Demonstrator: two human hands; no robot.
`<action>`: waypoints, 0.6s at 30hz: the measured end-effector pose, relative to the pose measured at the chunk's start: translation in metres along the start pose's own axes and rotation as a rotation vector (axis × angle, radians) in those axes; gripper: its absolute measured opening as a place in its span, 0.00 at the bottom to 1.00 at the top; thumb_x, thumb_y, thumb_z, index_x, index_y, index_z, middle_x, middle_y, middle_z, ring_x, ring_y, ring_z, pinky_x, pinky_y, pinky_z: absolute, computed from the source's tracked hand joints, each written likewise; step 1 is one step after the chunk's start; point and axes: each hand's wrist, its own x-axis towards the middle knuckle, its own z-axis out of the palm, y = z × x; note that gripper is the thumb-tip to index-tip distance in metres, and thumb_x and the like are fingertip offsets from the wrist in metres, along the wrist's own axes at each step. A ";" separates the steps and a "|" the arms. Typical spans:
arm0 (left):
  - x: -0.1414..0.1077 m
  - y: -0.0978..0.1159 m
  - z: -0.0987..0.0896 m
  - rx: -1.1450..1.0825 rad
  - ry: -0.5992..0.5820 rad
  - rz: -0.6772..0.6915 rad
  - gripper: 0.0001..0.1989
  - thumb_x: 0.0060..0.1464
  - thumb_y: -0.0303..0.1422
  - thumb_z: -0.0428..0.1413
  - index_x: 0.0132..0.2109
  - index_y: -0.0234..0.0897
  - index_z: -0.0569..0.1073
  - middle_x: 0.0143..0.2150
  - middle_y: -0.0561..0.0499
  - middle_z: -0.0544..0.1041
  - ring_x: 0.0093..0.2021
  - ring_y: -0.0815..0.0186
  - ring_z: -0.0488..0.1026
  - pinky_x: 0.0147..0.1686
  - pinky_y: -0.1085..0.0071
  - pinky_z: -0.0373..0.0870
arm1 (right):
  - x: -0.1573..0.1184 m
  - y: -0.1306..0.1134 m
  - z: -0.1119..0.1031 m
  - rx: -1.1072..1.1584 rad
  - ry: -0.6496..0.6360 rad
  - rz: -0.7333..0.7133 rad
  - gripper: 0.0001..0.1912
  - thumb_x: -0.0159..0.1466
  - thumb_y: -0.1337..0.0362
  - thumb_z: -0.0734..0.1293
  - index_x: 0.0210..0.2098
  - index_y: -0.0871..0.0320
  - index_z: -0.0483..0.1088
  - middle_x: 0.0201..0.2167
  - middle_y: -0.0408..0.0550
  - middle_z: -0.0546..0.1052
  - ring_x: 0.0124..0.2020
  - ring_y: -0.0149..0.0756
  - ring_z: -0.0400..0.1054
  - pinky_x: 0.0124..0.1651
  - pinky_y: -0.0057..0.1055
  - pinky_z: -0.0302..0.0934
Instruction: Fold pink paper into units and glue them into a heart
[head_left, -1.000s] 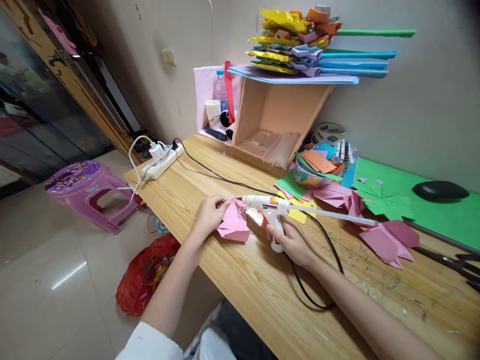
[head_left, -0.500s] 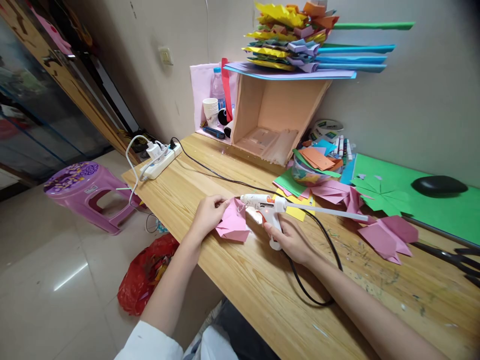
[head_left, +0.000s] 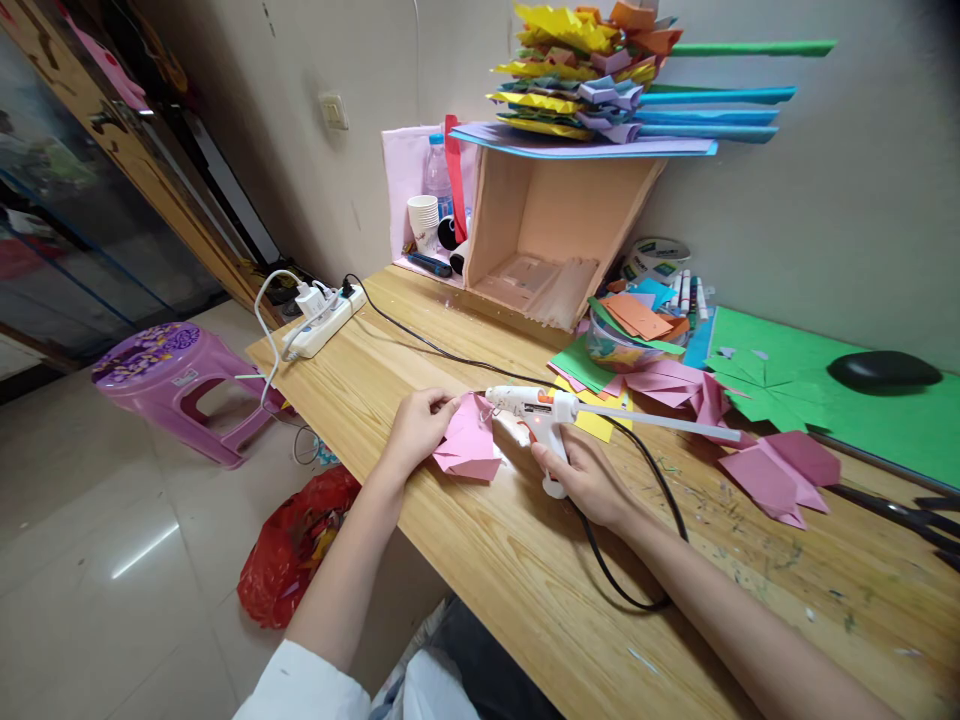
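My left hand (head_left: 421,425) pinches the upper left edge of a folded piece of pink paper (head_left: 469,445) above the wooden table. In my right hand (head_left: 589,475) is a white hot glue gun (head_left: 541,412), its handle wrapped by my fingers. The gun's nozzle points left and meets, or nearly meets, the top of the pink paper; exact contact cannot be made out. A long translucent glue stick (head_left: 660,422) sticks out of its back end. From the handle a black cord (head_left: 667,490) loops over the table.
A white power strip (head_left: 326,322) lies at the far left table edge. Behind stand a cardboard box (head_left: 555,220) and a tub of paper scraps (head_left: 626,345). Pink paper shapes (head_left: 780,475), black scissors (head_left: 892,512) and a black mouse (head_left: 885,371) are on the right.
The whole view has shifted very slightly. Both hands, the pink paper and the glue gun keep practically the same places relative to each other.
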 end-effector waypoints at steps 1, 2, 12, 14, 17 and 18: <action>0.000 0.000 0.000 -0.002 0.004 -0.002 0.13 0.50 0.37 0.50 0.32 0.33 0.75 0.28 0.50 0.76 0.28 0.67 0.69 0.27 0.74 0.62 | 0.000 0.000 0.000 -0.007 0.005 0.001 0.14 0.62 0.57 0.55 0.24 0.58 0.61 0.20 0.41 0.65 0.22 0.31 0.58 0.27 0.27 0.52; 0.000 0.000 -0.001 -0.004 0.007 -0.003 0.13 0.50 0.38 0.50 0.32 0.33 0.75 0.28 0.49 0.76 0.29 0.67 0.69 0.27 0.74 0.62 | 0.000 0.000 0.000 -0.013 0.011 0.005 0.14 0.62 0.57 0.56 0.25 0.58 0.61 0.20 0.41 0.66 0.22 0.31 0.58 0.27 0.27 0.52; -0.001 0.001 -0.003 -0.015 0.036 -0.006 0.14 0.49 0.38 0.51 0.31 0.33 0.75 0.28 0.49 0.76 0.28 0.66 0.69 0.27 0.74 0.62 | 0.001 -0.001 0.000 0.003 0.018 0.027 0.13 0.61 0.57 0.55 0.25 0.58 0.61 0.21 0.41 0.66 0.23 0.32 0.60 0.28 0.27 0.53; -0.001 0.000 -0.003 -0.014 0.034 -0.006 0.14 0.49 0.38 0.51 0.31 0.33 0.75 0.28 0.49 0.76 0.28 0.67 0.69 0.26 0.74 0.62 | 0.001 -0.001 0.000 0.021 0.010 0.028 0.13 0.61 0.57 0.55 0.24 0.58 0.60 0.20 0.40 0.65 0.22 0.31 0.59 0.27 0.27 0.53; -0.001 0.000 -0.003 -0.008 0.021 -0.004 0.14 0.50 0.39 0.51 0.32 0.33 0.75 0.28 0.49 0.76 0.28 0.67 0.69 0.26 0.74 0.62 | 0.001 -0.001 -0.001 0.056 -0.006 0.016 0.13 0.61 0.57 0.55 0.24 0.58 0.60 0.20 0.40 0.64 0.22 0.30 0.59 0.27 0.27 0.52; -0.001 0.001 -0.003 -0.008 0.015 -0.002 0.14 0.50 0.39 0.51 0.32 0.33 0.75 0.28 0.50 0.76 0.28 0.67 0.69 0.26 0.74 0.61 | 0.001 -0.002 -0.001 0.060 -0.010 0.008 0.14 0.61 0.57 0.55 0.24 0.58 0.59 0.20 0.40 0.64 0.22 0.30 0.58 0.26 0.26 0.52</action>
